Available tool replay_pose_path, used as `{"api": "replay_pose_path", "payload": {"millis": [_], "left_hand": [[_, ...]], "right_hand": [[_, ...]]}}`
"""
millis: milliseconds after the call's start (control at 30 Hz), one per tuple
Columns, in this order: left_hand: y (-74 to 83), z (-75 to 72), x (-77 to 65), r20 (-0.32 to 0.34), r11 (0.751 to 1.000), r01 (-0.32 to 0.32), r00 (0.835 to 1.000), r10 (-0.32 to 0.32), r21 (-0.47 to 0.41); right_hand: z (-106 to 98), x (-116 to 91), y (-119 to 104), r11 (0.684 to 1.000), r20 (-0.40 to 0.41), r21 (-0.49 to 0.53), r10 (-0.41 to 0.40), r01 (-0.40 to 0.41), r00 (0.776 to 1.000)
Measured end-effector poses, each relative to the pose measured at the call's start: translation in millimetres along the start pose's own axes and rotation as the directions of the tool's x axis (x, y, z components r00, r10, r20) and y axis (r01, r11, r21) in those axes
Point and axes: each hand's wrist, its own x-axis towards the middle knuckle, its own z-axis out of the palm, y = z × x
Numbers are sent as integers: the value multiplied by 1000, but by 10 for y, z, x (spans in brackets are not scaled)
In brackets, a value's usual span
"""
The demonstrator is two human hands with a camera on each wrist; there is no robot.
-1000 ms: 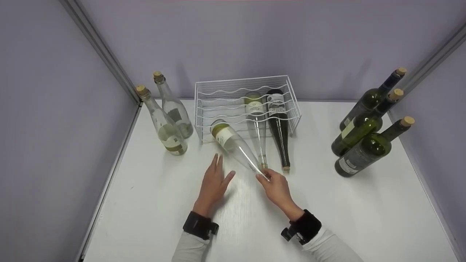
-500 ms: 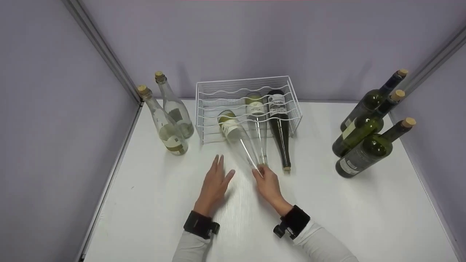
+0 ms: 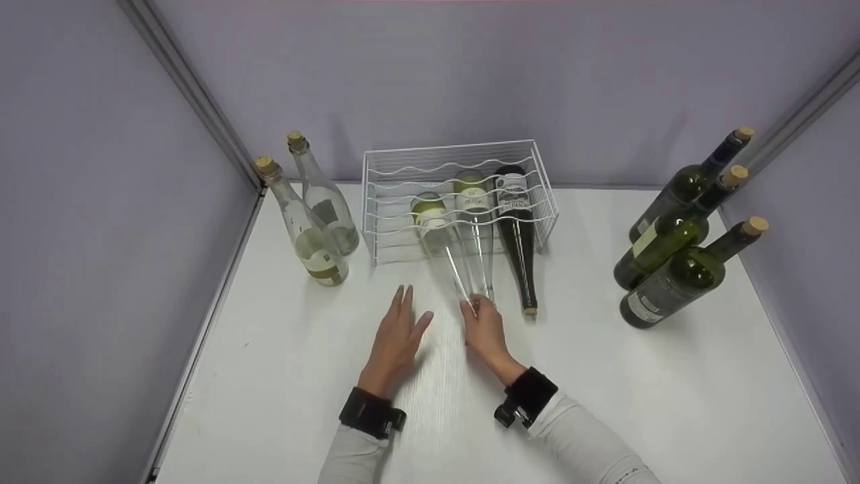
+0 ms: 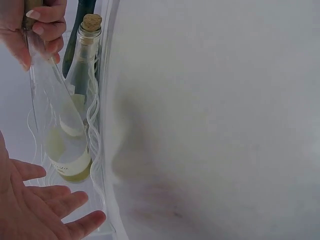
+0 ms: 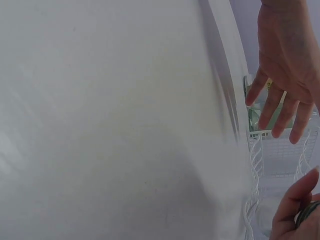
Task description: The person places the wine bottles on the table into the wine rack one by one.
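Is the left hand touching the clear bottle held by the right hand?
Apart. The head view shows white tabletop between the left hand and the clear bottle held by the right hand.

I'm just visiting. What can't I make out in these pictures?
Neck end of the clear bottle in the right hand: head view, covered by that hand.
Wording on its label: head view, too small.
Lower part of the middle green bottle: head view, partly behind the nearest green bottle.
Part of the right hand: right wrist view, cut off by the right edge.
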Motion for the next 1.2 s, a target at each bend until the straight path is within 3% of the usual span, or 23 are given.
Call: {"api": "replay_pose_path", "payload": {"millis": [333,567,767,900,1200], "left_hand": [[-15,4,3,4,999,17,1000,-17,-41],[-23,6,-5,-1,999,20,1000,-20,-35],[-47,11,7,-14,999,6,1000,-6,-41],[-70,12,9,-16,999,-6,1000,5,-36],[-57,-40,16,-22,1000,-2,1000,2,-22]], "right_hand": [[137,135,-27,998,5,55,16,-16,1000],[240,213,-87,998,-45,-6,59,-59,997],[332,263,-78,998,-64,18,55,-54,996],[367,288,-62,997,-42,21,72,-71,997],[342,332,-29,991,104,9,128,-130,986]]}}
